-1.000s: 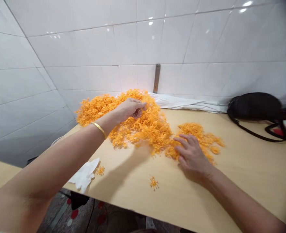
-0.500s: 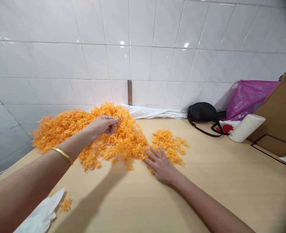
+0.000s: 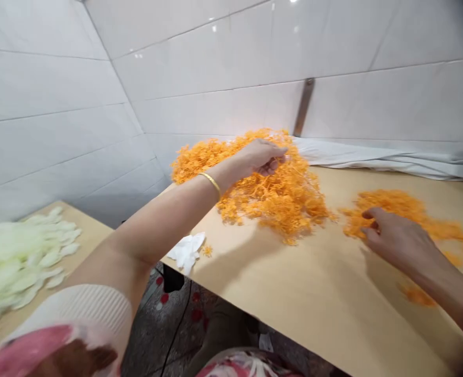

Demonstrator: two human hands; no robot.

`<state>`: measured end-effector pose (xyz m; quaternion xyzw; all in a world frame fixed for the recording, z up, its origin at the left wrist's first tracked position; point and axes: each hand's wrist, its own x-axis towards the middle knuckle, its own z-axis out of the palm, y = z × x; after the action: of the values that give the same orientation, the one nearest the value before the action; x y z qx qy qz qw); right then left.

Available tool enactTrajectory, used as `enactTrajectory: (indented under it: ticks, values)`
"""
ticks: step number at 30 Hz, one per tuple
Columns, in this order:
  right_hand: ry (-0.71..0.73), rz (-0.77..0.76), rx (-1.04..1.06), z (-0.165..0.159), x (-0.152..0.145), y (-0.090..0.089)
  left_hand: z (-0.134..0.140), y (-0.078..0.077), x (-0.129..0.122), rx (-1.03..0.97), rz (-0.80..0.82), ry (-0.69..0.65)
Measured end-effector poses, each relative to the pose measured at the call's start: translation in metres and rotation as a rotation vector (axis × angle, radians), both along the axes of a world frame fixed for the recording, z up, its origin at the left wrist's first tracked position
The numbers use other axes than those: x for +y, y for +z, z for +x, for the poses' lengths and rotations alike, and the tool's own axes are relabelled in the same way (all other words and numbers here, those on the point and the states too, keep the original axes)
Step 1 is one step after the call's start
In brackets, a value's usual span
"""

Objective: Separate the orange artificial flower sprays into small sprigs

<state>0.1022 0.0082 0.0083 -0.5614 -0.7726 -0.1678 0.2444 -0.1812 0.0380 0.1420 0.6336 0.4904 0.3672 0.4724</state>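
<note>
Pale green discs [image 3: 23,256] lie spread at left, then a white tissue [image 3: 187,251] and one loose orange piece [image 3: 207,250] near the desk [image 3: 274,283] edge. Next, the left hand [image 3: 268,159] is at the large orange heap [image 3: 290,204], its grip narrowed; I cannot tell whether it pinches a strand. The heap looks light, springy, easily tangled, probably best taken by single stems. Rightmost, the right hand [image 3: 396,238] has its grip loosely spread at the smaller orange pile [image 3: 396,201].

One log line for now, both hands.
left hand: at larger orange pile | right hand: at smaller orange pile | white crumpled piece: near table edge
</note>
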Motion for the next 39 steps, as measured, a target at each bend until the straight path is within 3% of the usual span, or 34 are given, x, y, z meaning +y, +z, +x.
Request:
enactTrajectory:
  ticks: [2,5,8,10,12,15,18,24,31,36,39]
  values:
    - [0.244,0.014,0.041,-0.039,-0.012,0.004,-0.002,-0.002,0.001,0.007,-0.005,-0.002]
    - [0.608,-0.135,0.112,-0.122,-0.048,0.017,-0.004,-0.006,0.002,-0.016,0.001,-0.030]
    - [0.900,-0.195,-0.044,-0.200,-0.078,0.015,-0.004,-0.009,0.003,-0.052,-0.019,-0.038]
    - [0.997,-0.171,-0.163,-0.230,-0.083,0.003,-0.004,-0.011,0.003,-0.074,-0.031,-0.037]
    - [0.985,-0.165,-0.231,-0.237,-0.079,-0.010,-0.004,-0.014,0.002,-0.110,-0.026,-0.052]
    - [0.896,-0.136,-0.297,-0.212,-0.065,-0.016,-0.005,-0.021,0.000,-0.157,-0.049,-0.037]
    - [0.776,-0.081,-0.339,-0.168,-0.050,-0.009,0.000,-0.032,-0.003,-0.206,-0.031,0.009]
    - [0.550,-0.092,-0.392,-0.074,-0.036,-0.003,0.045,-0.075,-0.014,-0.256,0.013,0.071]
    - [0.250,-0.175,-0.322,0.011,-0.056,-0.001,0.097,-0.126,-0.026,-0.261,-0.063,0.203]
    - [0.175,-0.205,-0.164,0.049,-0.084,-0.007,0.098,-0.143,-0.028,-0.245,-0.073,0.246]
    - [0.117,-0.212,-0.120,0.067,-0.084,-0.018,0.095,-0.149,-0.027,-0.259,-0.032,0.233]
